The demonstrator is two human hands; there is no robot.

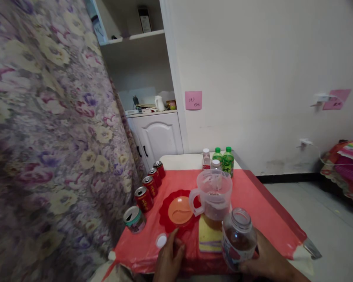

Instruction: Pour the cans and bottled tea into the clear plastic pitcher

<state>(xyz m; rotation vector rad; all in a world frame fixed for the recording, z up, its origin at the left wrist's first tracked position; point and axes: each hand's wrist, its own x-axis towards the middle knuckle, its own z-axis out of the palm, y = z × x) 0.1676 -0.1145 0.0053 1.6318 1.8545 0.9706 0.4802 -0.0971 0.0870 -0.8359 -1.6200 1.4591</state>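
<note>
My right hand (261,258) is wrapped round a clear wide-mouthed plastic jar (238,241) with a printed label, uncapped and slightly tilted, at the table's front edge. My left hand (170,258) rests low over the red cloth, fingers stretched forward and apart, holding nothing. Just beyond its fingers lies a round white lid (161,240). A red scalloped plate (166,223) with an orange dish (180,210) in it sits ahead of this hand. Behind the jar stands a translucent measuring jug (214,196), its handle to the left. Between jug and jar lies a yellow cloth-like pad (208,235).
Several red cans (144,199) line the table's left edge, with a green-rimmed can (134,220) in front. Green-capped bottles (228,162) and a white-capped bottle (206,158) stand at the back. A floral curtain (61,137) hangs left; a wall is behind.
</note>
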